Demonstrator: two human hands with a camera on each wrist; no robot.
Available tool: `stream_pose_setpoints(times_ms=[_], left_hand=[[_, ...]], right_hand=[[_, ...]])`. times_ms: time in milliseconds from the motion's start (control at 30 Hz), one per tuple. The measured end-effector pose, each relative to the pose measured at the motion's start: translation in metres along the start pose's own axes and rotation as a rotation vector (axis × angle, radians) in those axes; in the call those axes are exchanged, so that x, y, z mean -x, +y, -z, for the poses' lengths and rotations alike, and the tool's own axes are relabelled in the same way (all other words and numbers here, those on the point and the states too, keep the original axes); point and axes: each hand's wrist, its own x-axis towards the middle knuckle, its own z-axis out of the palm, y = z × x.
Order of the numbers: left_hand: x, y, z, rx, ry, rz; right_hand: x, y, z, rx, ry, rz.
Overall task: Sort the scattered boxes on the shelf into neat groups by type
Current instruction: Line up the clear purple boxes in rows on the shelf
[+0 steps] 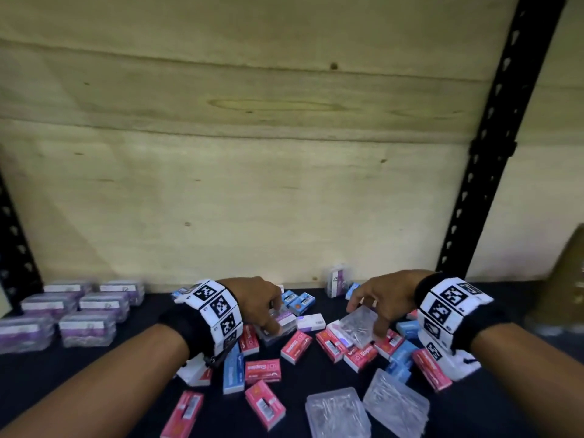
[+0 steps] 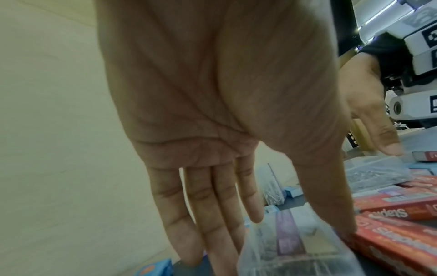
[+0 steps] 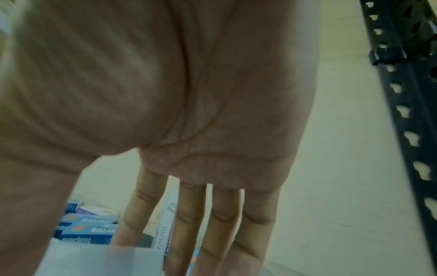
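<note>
Red [image 1: 295, 342], blue [image 1: 233, 371] and clear boxes lie scattered on the dark shelf [image 1: 322, 377]. My left hand [image 1: 265, 306] reaches down onto a clear box with a purple label [image 1: 286, 319]. In the left wrist view its thumb [image 2: 331, 201] sits on one edge of that box [image 2: 295, 242] and the straight fingers [image 2: 208, 214] on the other, pinching it. My right hand [image 1: 371, 306] hovers with spread fingers over a clear box of pins [image 1: 358, 327], its fingertips [image 1: 379, 333] at the box's edge. That clear box [image 3: 94, 261] shows blurred between thumb and fingers.
Several purple-label clear boxes [image 1: 88, 314] stand in neat rows at the left. Two clear boxes [image 1: 368, 406] lie at the front. One clear box [image 1: 339, 279] stands on edge against the plywood back wall. A black perforated upright [image 1: 483, 159] rises at the right.
</note>
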Motion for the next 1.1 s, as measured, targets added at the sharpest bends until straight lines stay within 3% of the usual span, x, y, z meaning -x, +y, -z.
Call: stream_pose_setpoints(times_ms=[400,667,900,1100], left_hand=[[-0.001,-0.001,-0.003,0.05,0.008,-0.052],[-0.002,-0.002,-0.002,0.125,-0.032,-0.05],[0.001,-0.008,0.001,0.135,0.029,-0.19],[0.009,-0.023,0.005,0.173,0.068,-0.175]], right_hand=[[-0.009,-0.003,-0.011,0.068,0.078,-0.009],[0.006,-0.002,-0.003,-0.105,0.159,0.022],[0.01,-0.008,0.0,-0.313,0.109,0.0],[0.008,-0.018,0.007,-0.315,0.153,-0.005]])
